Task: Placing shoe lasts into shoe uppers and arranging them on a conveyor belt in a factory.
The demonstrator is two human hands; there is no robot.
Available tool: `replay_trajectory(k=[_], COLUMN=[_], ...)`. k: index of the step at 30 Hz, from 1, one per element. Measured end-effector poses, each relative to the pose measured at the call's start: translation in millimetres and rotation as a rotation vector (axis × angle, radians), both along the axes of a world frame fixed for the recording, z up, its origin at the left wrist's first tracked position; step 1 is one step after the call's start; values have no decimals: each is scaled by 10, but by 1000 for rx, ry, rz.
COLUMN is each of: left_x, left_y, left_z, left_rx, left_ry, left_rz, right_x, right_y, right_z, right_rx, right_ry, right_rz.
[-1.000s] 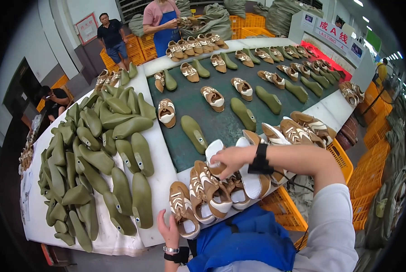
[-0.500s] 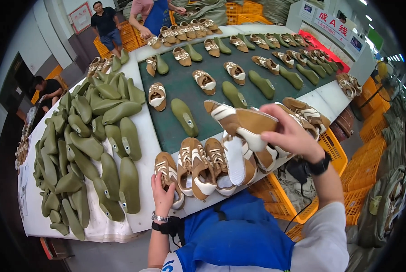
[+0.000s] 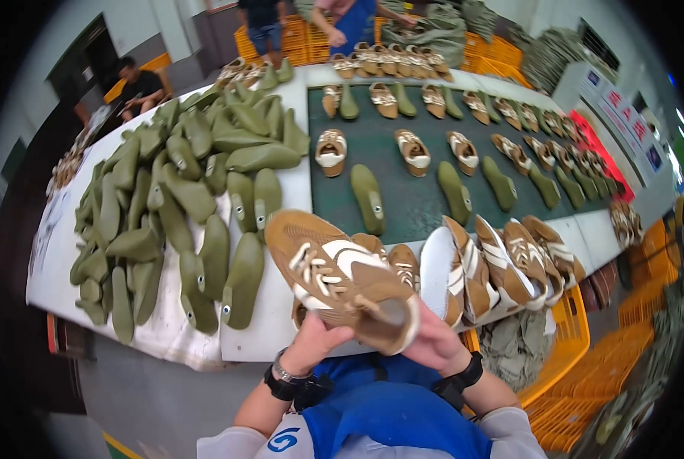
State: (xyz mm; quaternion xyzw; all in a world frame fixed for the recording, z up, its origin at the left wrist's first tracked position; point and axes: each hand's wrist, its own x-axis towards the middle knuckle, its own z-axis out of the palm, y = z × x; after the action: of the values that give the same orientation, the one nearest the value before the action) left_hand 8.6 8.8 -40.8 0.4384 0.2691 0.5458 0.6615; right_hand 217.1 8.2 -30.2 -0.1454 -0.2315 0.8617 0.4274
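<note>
A brown shoe upper [image 3: 334,271] with white stripes and pale laces hangs tilted over the table's front edge, its toe toward the far left. My left hand [image 3: 316,344] grips its near side from below, thumb pressed on it, other fingers partly hidden. At the heel end, my right hand [image 3: 437,343] holds it, with several fingers behind or under the opening. Just beyond stand more brown shoe uppers [image 3: 476,275] in a row, with a white insole-like piece [image 3: 436,269] among them. Part of another upper shows below the held one.
A large heap of green shoe lasts [image 3: 185,183] covers the white table [image 3: 269,336] on the left. On the green mat [image 3: 411,210], uppers and lasts stand in rows. An orange crate [image 3: 575,336] with grey-green cloth sits at the right. People are beyond the table.
The view has swung rightward. My right hand has brought an upper from the right to the middle, turning it laces-up; my left hand has left the front-row upper and joined in holding it.
</note>
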Motion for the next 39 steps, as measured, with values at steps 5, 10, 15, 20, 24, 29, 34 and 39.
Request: replay_trajectory(k=[5,10,15,20,24,29,34,39], left_x=[-56,108,58,-86,-64,43,61,7], left_y=[-9,-91,-129,-111,-163,-66,-81,-83], left_z=[188,363,300,337,337,542,479,596], left_rx=[-3,36,158,534,654,738,703,685], left_ry=[408,362,690,1128,1183,1148,1073,1120], left_rz=[167,304,285,678,604,578,633,452], right_x=[-55,-244,-324,-336,-379,-405,-409,-389], right_y=[123,218,241,204,177,149,180,135], right_z=[32,299,249,254,287,294,229,158], right_rx=[421,1162,1303,1209,1228,1103,1080,942], right_ry=[-547,-1216,-1318,-1291,-1210,-1057,-1030,-987], right_rz=[-258,-427,-569,-606,-623,-484,-524,-465])
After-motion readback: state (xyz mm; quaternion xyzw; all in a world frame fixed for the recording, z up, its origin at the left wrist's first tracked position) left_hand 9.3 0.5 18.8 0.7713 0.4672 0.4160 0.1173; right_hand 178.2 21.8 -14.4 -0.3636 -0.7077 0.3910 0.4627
